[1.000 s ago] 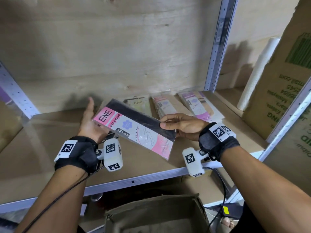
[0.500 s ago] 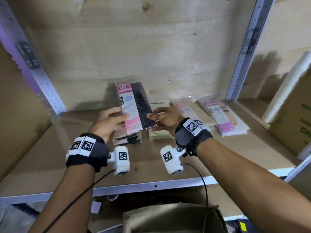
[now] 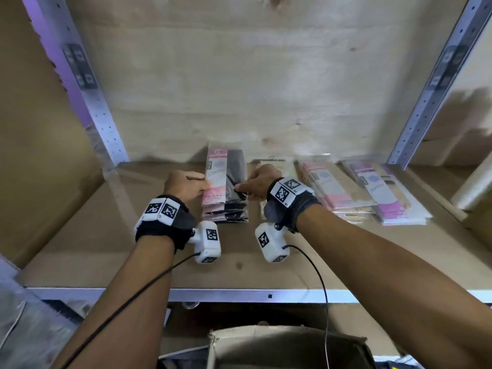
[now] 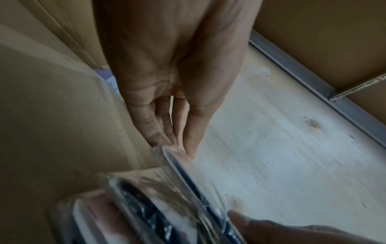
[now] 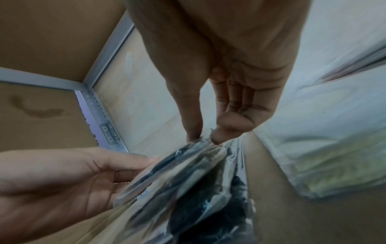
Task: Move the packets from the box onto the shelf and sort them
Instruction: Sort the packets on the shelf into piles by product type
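A pink-and-black stocking packet (image 3: 226,179) lies on top of a stack of like packets (image 3: 225,213) at the back of the wooden shelf (image 3: 106,249). My left hand (image 3: 203,182) pinches its left edge between thumb and fingers. My right hand (image 3: 241,189) pinches its right edge. The left wrist view shows my left hand (image 4: 179,145) closed on the packet's glossy rim (image 4: 181,166). In the right wrist view, thumb and forefinger of my right hand (image 5: 203,137) nip the packet (image 5: 188,173). The cardboard box (image 3: 266,339) stands open below the shelf; its contents are hidden.
Right of the black stack lie a beige stack (image 3: 282,169), a pink stack (image 3: 327,190) and a purple stack (image 3: 383,193). A white roll (image 3: 476,182) leans at the far right. Metal uprights (image 3: 87,89) frame the bay; a cardboard panel (image 3: 40,129) closes the left side.
Both hands carried the packet from in front of the shelf to the back, turned it lengthwise and lowered it onto the black stack. My head has moved closer.
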`<state>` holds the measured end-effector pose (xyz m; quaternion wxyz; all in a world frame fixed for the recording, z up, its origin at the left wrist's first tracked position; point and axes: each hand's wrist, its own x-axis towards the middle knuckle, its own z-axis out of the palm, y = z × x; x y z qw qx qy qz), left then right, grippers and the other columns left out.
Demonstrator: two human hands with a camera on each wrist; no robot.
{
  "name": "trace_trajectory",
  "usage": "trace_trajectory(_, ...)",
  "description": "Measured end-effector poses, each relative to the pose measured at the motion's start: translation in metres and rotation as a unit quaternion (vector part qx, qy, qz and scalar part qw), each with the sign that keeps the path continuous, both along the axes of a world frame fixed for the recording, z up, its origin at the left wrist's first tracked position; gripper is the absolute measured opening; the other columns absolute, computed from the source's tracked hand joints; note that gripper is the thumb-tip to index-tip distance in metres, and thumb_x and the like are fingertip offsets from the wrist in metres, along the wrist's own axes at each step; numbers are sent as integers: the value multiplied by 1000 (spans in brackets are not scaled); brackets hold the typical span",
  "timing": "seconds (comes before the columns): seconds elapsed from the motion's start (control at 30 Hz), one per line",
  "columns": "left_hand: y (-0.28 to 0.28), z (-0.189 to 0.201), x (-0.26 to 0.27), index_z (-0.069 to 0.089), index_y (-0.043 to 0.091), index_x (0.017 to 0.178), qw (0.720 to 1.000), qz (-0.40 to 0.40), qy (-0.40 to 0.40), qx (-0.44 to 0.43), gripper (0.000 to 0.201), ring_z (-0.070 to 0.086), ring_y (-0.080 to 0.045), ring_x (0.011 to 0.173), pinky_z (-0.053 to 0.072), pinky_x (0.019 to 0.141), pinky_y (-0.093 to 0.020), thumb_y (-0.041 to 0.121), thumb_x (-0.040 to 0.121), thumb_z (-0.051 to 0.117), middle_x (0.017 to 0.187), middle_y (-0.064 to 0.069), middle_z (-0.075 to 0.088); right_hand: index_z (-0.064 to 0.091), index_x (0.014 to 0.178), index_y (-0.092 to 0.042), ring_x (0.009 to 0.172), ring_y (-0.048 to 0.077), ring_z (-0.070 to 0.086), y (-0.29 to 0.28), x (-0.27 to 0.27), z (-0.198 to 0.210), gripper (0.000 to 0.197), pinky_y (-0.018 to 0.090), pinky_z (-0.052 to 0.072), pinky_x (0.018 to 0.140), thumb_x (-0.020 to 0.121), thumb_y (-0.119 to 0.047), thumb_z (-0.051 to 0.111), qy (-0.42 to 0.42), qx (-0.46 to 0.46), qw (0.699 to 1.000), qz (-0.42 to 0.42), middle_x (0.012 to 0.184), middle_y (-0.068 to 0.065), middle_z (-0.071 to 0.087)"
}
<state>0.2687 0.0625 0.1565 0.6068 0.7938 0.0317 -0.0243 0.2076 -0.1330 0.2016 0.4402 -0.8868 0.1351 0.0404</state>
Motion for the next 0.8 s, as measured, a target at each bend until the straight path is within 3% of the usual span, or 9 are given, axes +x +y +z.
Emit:
trace_trajectory(0.17, 2, -7, 3, 75, 4, 101, 999, 1, 12, 38, 26, 74, -29, 95, 57, 96, -44, 1, 76, 82, 105, -16, 76, 66, 110, 3, 98, 32, 71, 6, 1, -1, 54, 45, 59, 86, 72, -30, 86, 21, 1, 1000, 0, 101, 19, 72)
trace_trajectory(0.47, -3, -8, -3, 77, 7, 102, 996, 9, 2, 84, 27, 73, -28, 97, 57, 95, -41, 4, 76, 82, 108, -12, 76, 67, 97, -2, 91, 27, 74, 5, 0, -7, 39, 43, 61, 80, 73, -26, 86, 17, -13, 1000, 0, 94, 16, 75)
trace_trajectory(0.8, -8, -12, -10, 77, 10, 110, 989, 0, -16, 145, 31, 72, -26, 101, 56, 97, -40, 11, 80, 81, 112, -10, 75, 70, 106, -1, 91, 24, 72, 7, 3, -16, 45, 38, 61, 81, 73, -29, 85, 2, -65, 998, 3, 102, 13, 72)
